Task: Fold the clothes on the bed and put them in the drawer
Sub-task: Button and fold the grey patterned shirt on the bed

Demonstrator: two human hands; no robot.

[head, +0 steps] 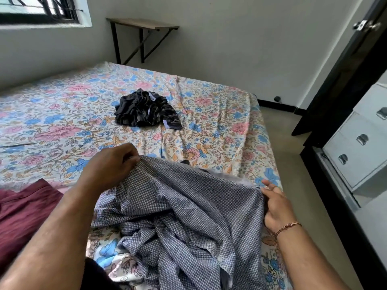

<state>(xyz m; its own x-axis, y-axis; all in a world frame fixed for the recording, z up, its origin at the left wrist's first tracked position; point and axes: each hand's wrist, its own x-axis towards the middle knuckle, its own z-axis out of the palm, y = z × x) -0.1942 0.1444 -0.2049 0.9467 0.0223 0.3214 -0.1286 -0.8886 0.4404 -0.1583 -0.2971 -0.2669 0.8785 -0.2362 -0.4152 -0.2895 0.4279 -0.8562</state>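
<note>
Shirt: checked blue shirt (184, 216) lies crumpled at the near right corner of the bed (62, 114), its top edge lifted and stretched between both hands, the rest sagging in loose folds toward the near edge.
Left hand: left hand (111, 164) pinches the shirt's upper left edge, fingers curled over the cloth, raised above the sheet.
Right hand: right hand (274, 204) holds the upper right edge near the bed's right side, thumb and fingers closed on the fabric; a bracelet (288, 226) sits on the wrist.
Key relation: the held edge runs left to right between the hands, slanting down toward the right; the body of the shirt hangs on the near side of the fingers, so spreading it flat likely means laying it away, toward mid-bed.
Maroon cloth: maroon garment (23, 218) at the near left edge, just beside the left forearm.
Dark pile: striped dark garment (146, 109) bunched mid-bed, well apart from the hands, not yet folded.
Drawers: white drawers (360, 147) off the bed's right side, appearing closed.
</note>
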